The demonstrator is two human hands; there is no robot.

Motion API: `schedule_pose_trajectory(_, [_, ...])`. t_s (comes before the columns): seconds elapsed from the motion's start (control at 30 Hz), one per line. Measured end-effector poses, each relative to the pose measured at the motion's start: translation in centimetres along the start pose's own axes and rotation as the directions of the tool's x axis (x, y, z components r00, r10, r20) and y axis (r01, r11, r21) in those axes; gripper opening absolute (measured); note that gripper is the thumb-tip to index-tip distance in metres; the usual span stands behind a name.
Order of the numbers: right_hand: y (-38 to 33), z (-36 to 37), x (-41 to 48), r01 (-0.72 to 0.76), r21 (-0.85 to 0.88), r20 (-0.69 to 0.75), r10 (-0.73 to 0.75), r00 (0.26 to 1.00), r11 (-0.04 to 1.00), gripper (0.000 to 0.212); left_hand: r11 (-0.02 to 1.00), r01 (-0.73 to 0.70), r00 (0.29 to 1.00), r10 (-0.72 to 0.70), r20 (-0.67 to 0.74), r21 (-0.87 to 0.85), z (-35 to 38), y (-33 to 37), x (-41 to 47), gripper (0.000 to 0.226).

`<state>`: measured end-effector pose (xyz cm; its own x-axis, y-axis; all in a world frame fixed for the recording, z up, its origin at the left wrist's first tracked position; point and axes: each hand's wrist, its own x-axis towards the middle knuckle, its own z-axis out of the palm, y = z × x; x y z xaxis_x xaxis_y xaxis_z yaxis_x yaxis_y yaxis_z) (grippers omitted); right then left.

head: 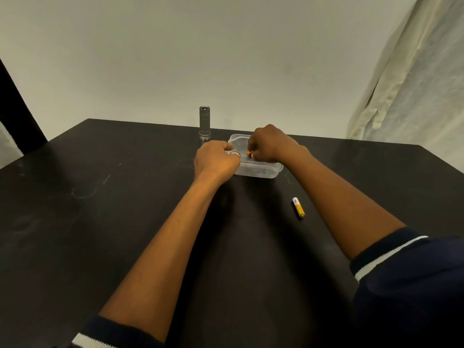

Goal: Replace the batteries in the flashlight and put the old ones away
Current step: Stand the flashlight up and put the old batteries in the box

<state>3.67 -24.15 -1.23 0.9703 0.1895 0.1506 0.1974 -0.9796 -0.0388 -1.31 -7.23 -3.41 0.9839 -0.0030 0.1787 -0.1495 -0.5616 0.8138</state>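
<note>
A grey metal flashlight (204, 123) stands upright near the table's far edge. Just right of it sits a clear plastic container (261, 170). My right hand (270, 144) reaches into the container from above, fingers pinched on a small orange-tipped object (249, 153), mostly hidden by the fingers. My left hand (216, 159), with a ring on one finger, is curled against the container's left wall. A yellow and white battery (298, 207) lies loose on the table to the right, under my right forearm's line.
The black table (100, 209) carries faint chalky scuff marks. A pale curtain (411, 79) hangs at the right. A dark post (17, 106) rises at the far left, and a plain wall stands behind the table.
</note>
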Motion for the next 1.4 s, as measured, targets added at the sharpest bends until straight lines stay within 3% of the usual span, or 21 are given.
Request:
schedule_pose_trajectory(0.33, [-0.4, -4.7, -4.1, -0.087, 0.163, -0.072, 0.099, 0.992, 0.983, 0.016, 0.999, -0.008, 1.000, 0.007, 0.003, 0.036, 0.0, -0.1, -0.1, 0.039])
schedule_pose_trajectory(0.5, [-0.7, -7.5, -10.0, -0.188, 0.148, 0.124, 0.170, 0.978, 0.971, 0.001, 0.999, -0.020, 1.000, 0.020, 0.008, 0.032, -0.1, -0.1, -0.8, 0.036])
schedule_pose_trajectory(0.63, [-0.9, -7.6, -13.6, -0.327, 0.090, 0.354, 0.277, 0.893, 0.941, 0.023, 0.999, -0.013, 1.000, 0.013, 0.012, 0.042, -0.3, 0.1, -1.3, 0.032])
schedule_pose_trajectory(0.73, [-1.3, -6.3, -14.8, -0.368, 0.080, 0.413, 0.305, 0.858, 0.926, 0.022, 1.000, 0.000, 1.000, 0.000, 0.016, 0.026, -0.4, 0.2, -1.6, 0.031])
schedule_pose_trajectory(0.9, [-1.9, -4.6, -14.4, -0.290, 0.054, 0.338, 0.255, 0.906, 0.956, 0.003, 1.000, -0.005, 1.000, 0.004, 0.017, 0.017, -0.5, 0.4, -1.8, 0.033])
schedule_pose_trajectory(1.17, [-2.3, -7.3, -7.5, -0.161, 0.148, -0.029, 0.167, 0.986, 0.976, 0.016, 0.999, -0.015, 0.999, 0.014, 0.033, 0.037, -0.6, 0.3, -1.3, 0.036])
schedule_pose_trajectory(1.4, [-2.7, -4.7, -2.5, -0.104, -0.012, 0.054, 0.104, 0.993, 0.995, 0.013, 1.000, -0.005, 0.999, 0.004, 0.044, 0.015, -0.5, 0.0, -1.2, 0.039])
